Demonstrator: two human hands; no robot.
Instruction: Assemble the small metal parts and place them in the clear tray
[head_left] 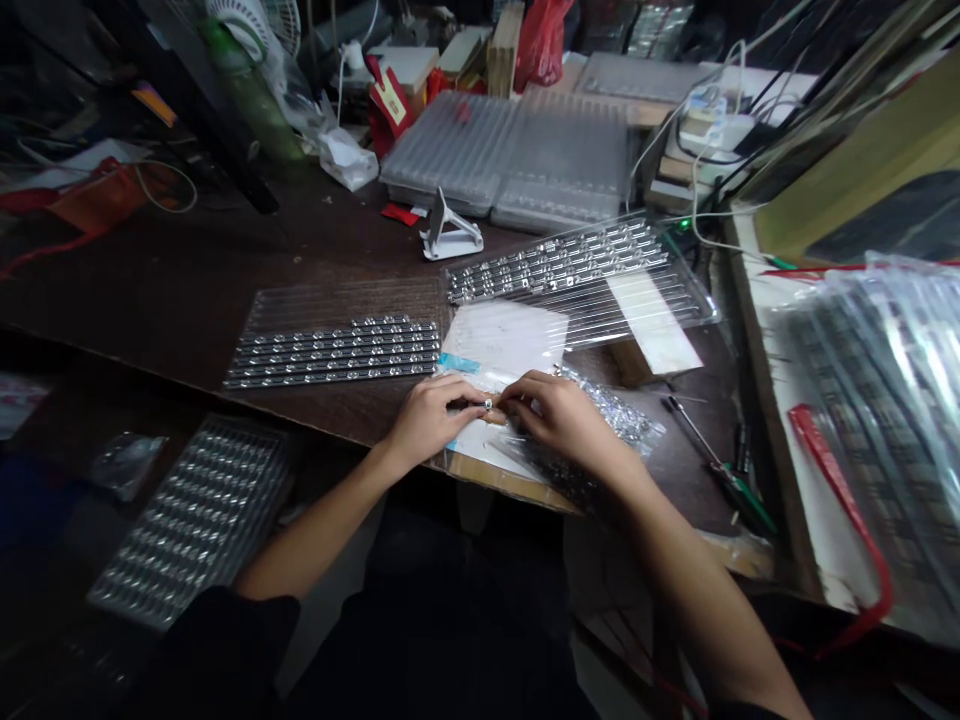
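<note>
My left hand [433, 412] pinches a small dark piece with a bright spot [487, 404] over the table's front edge. Close on its right, my right hand [551, 405] has its fingers pressed together; what they hold is too small to make out. Beneath the hands are white sheets [510, 335] and a brownish block [493, 415]. A bag of small shiny parts [622, 415] lies beside and partly under my right hand. Behind my left hand sits a clear tray [300, 305] with rows of dark strips [337, 355]. Another tray of strips [562, 265] lies tilted behind the sheets.
A white stand [450, 235] is in front of stacked clear trays [510, 150]. A green-handled screwdriver [739, 490] lies at the right, near a red bar [847, 510] and wrapped strips [885, 400]. More trays [191, 515] sit low at the left. Cables and a power strip [709, 125] are behind.
</note>
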